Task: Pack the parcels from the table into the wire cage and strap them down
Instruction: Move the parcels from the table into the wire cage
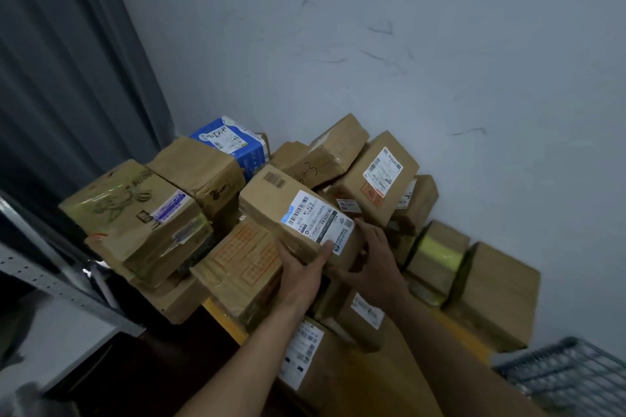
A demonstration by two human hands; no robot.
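Left hand [301, 276] grips the labelled parcel [271, 201], thumb across its white label [313, 223] marked "501E", while right hand [374, 262] clasps that parcel's right end.

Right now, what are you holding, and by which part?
A labelled cardboard parcel, by its near end: the left hand grips the near edge, thumb on the label; the right hand clasps the near right corner.

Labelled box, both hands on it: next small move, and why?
Probably lift the box straight up, clear of the pile. The left hand grips its near end, the right hand holds its right side, and it lies on top of other parcels. The cage is at lower right.
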